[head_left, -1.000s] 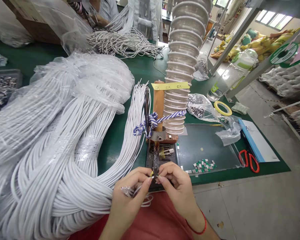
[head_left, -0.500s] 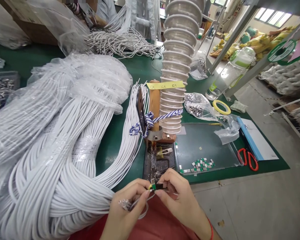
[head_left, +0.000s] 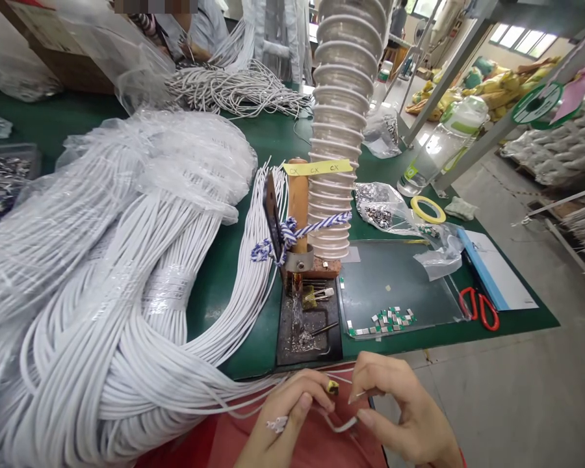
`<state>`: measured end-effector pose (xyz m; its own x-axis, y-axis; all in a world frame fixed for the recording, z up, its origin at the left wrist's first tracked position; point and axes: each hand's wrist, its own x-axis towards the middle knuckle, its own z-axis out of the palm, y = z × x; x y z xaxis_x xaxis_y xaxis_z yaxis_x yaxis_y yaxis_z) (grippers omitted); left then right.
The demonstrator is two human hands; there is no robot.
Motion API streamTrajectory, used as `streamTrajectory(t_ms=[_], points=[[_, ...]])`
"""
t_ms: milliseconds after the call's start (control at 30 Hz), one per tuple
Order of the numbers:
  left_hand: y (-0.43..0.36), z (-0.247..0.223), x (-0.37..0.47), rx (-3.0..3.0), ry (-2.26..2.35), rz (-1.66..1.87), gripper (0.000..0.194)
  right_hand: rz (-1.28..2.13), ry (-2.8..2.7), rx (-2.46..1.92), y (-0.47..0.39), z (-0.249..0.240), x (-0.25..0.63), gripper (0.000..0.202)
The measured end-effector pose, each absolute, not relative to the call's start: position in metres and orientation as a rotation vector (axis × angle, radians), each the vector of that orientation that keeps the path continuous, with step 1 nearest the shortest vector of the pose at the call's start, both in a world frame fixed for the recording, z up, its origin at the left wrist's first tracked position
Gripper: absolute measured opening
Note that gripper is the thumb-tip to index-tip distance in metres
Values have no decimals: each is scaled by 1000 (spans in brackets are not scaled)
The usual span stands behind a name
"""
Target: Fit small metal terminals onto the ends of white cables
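My left hand (head_left: 292, 413) is closed around several thin white cables, whose cut ends (head_left: 277, 424) poke out near the thumb. A small yellow wrap (head_left: 332, 388) shows at its fingertips. To its right, my right hand (head_left: 402, 409) has curled fingers, and a short white cable (head_left: 342, 427) loops from the left hand to its thumb. Both hands are low over the red cloth on my lap, in front of the soldering stand (head_left: 299, 318). Small green-and-silver connector boards (head_left: 392, 318) lie on the clear mat. No board is visible between my fingers.
A large bundle of white cables (head_left: 107, 338) fills the left side. A ribbed hose (head_left: 338, 123) rises behind the wooden handle (head_left: 298, 201). Red scissors (head_left: 480, 309), yellow tape (head_left: 428, 209) and a water bottle (head_left: 441, 146) are at right. Another person sits across the table.
Both hands have drawn down and right, away from the stand's tip. The green connector board held at my fingertips is no longer visible. My hands are farther apart.
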<state>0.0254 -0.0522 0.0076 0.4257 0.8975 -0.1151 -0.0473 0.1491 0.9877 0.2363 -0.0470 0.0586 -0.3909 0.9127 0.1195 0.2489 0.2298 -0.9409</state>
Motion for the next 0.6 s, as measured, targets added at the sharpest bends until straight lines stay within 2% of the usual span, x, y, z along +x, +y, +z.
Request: streamTrajectory(t_ms=[133,300,333,500,600], points=[[-58,0,33,1101,890,817,47,1159,-1843,-1179,-50,61,237,9],[-64,-12,30,1038,953,630,54,1190,-1855,-1179,-50,55,214,2],[-66,-14,29,1051,954,605,55,1189,-1858,-1162,-49,54,208,7],[-71,-10,30,963,1038,616,53,1164,-1875,-1073,-45,47,189,14],[-65,5,26,1087,885,583,45,1181,-1844,-1060,-45,46,191,14]])
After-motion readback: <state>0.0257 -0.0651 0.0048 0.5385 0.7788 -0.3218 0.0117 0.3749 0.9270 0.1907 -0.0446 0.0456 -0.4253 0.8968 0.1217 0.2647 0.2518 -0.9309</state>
